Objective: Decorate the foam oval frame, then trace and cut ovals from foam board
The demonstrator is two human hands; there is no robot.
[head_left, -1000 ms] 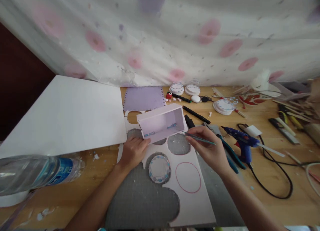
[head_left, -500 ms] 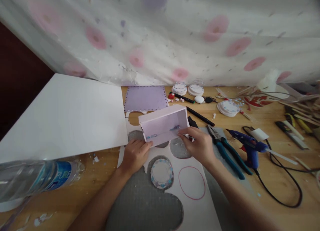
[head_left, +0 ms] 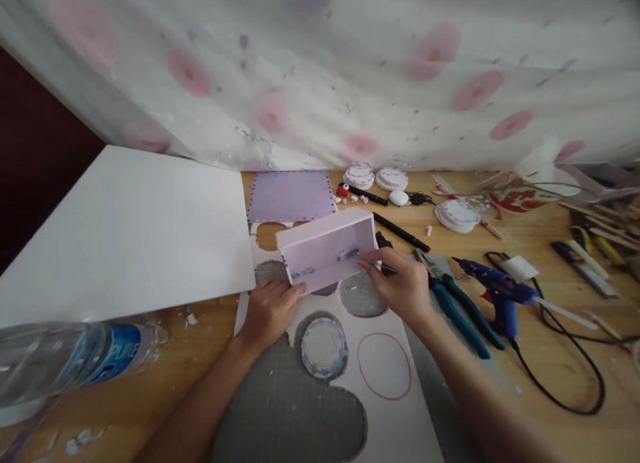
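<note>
A small pale-lilac open box (head_left: 325, 239) lies tilted with its open side facing me. My left hand (head_left: 273, 309) grips its lower left corner, the thumb on the front edge. Inside, small blue decorative pieces (head_left: 303, 273) lie at the left, with a blue-and-purple piece (head_left: 347, 255) against the back wall at the right. My right hand (head_left: 400, 283) pinches a slim metallic tool (head_left: 386, 267) at the box's right edge; its tip is too small to make out. Below the box, a round white disc (head_left: 324, 347) with a blue-speckled rim rests on the cut-out white sheet (head_left: 385, 366).
To the right lie teal-handled pliers (head_left: 460, 309), a blue glue gun (head_left: 500, 293) with its cord, and a utility knife (head_left: 583, 269). A water bottle (head_left: 75, 359) and a large white board (head_left: 135, 239) occupy the left. Stacked white discs (head_left: 456, 215) and markers (head_left: 400, 232) are farther back.
My right hand has shifted slightly, and the blue-and-purple piece inside the box now sits a little farther left. The box and my left hand have barely moved.
</note>
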